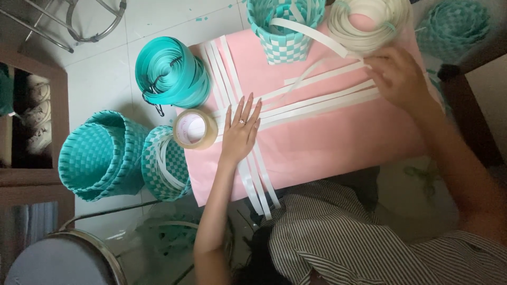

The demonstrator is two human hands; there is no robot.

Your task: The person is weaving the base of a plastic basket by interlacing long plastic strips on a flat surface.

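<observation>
At the far left, two woven teal baskets lie on their sides on the pale floor, touching each other; the nearer one has white strips tucked inside and crowds the left edge of the pink sheet. Above them a coil of teal strapping lies just off the sheet's top-left corner, a black clip hanging from it. A roll of clear packing tape sits right on the sheet's left edge, so there is little free room on that side.

The left hand lies flat, fingers spread and straight, pressing down where the white strips cross; it grips nothing. Three strips run away from the person and three run across toward the right, all lying flat on the pink.

The sheet's middle and near edge are open. At the top stands a teal-and-white checked basket, then a coil of white strapping. The right hand curls over the far ends of the crosswise strips, fingers pinching them near the right edge.
</observation>
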